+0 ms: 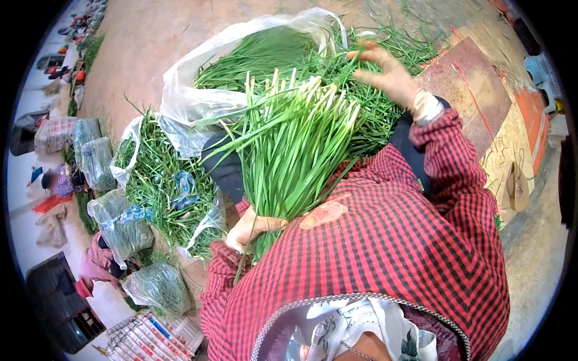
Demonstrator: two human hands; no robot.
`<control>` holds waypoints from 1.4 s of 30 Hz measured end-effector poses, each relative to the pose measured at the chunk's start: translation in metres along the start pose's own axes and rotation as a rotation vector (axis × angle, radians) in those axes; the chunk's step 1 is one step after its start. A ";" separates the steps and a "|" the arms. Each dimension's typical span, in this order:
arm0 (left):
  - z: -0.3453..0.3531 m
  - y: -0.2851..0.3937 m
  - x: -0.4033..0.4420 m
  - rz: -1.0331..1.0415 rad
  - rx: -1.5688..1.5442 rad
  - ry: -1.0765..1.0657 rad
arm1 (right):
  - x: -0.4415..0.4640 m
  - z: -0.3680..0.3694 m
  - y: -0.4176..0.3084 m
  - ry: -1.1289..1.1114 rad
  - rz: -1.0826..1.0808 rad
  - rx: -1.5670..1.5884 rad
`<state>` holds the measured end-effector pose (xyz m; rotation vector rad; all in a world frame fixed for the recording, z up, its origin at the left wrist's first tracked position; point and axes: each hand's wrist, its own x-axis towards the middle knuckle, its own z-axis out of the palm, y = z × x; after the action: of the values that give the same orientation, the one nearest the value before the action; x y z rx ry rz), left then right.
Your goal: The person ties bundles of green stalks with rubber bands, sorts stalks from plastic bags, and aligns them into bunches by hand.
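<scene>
My left hand [256, 228], in a pale glove, is wrapped round the lower part of a large bundle of green stalks [295, 150] with whitish ends, held against my checked garment. The whitish ends point up and away from me. My right hand [388, 75], also gloved, is raised to the right of the bundle over a loose heap of greens [379, 108]. Its fingers are apart; a few thin green leaves lie by the fingertips. Behind the bundle lies an open white plastic bag [180, 84] filled with long green stalks.
Left of my knee stands a bag of loose greens [162, 180]. Further left are wrapped bundles [96, 162], a stack of printed packaging [150, 340] and other people [99, 259]. A reddish board [466, 90] and a sandal [516, 188] are on the right.
</scene>
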<state>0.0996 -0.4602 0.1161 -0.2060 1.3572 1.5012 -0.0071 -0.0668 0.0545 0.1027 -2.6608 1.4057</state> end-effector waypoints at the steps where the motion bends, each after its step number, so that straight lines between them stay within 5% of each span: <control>1: 0.001 0.002 0.001 0.010 0.017 0.003 | -0.006 0.005 -0.020 -0.147 -0.028 0.038; 3: 0.003 -0.001 0.006 0.025 -0.004 0.009 | -0.018 0.025 -0.044 -0.276 -0.127 0.130; 8: 0.002 -0.001 0.008 -0.010 0.048 0.004 | -0.003 0.058 -0.025 0.059 -0.255 0.092; 10: 0.009 0.001 0.006 0.032 0.073 0.065 | -0.002 0.050 -0.015 -0.059 -0.022 -0.079; 14: 0.018 0.004 0.007 0.104 0.064 0.077 | 0.018 0.001 0.065 0.200 0.221 -0.168; 16: 0.018 0.002 0.012 0.119 0.098 0.102 | 0.012 -0.026 0.022 -0.037 0.431 0.273; 18: 0.021 0.009 0.015 0.118 0.176 0.088 | 0.001 -0.023 -0.014 -0.202 -0.101 0.080; 20: 0.023 0.012 0.019 0.128 0.210 0.078 | -0.013 -0.008 -0.060 -0.404 -0.194 -0.206; 22: 0.019 0.008 0.026 0.085 0.237 0.062 | -0.021 0.025 -0.071 -0.319 -0.378 -0.362; 31: 0.016 0.005 0.018 0.079 0.234 0.079 | -0.002 0.061 -0.053 0.033 -0.401 -0.306; 32: 0.015 0.005 0.018 0.080 0.230 0.076 | 0.005 0.048 -0.051 -0.117 -0.182 -0.415; 35: 0.012 0.004 0.015 0.113 0.228 0.065 | 0.017 0.022 -0.013 0.028 -0.038 -0.154; 38: 0.009 0.007 0.011 0.137 0.318 0.060 | 0.033 -0.020 0.037 -0.156 0.391 -0.283; 39: 0.008 0.008 0.010 0.140 0.336 0.055 | 0.027 -0.030 0.032 -0.228 0.258 -0.511; 40: 0.006 0.008 0.011 0.140 0.336 0.054 | 0.023 -0.031 0.023 -0.227 0.259 -0.511; 42: 0.004 0.004 0.014 0.109 0.330 0.016 | 0.015 -0.028 -0.002 -0.191 -0.072 -0.434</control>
<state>0.0923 -0.4489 0.1103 0.0669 1.6269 1.3409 -0.0196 -0.0448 0.0742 0.2954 -3.0136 0.8069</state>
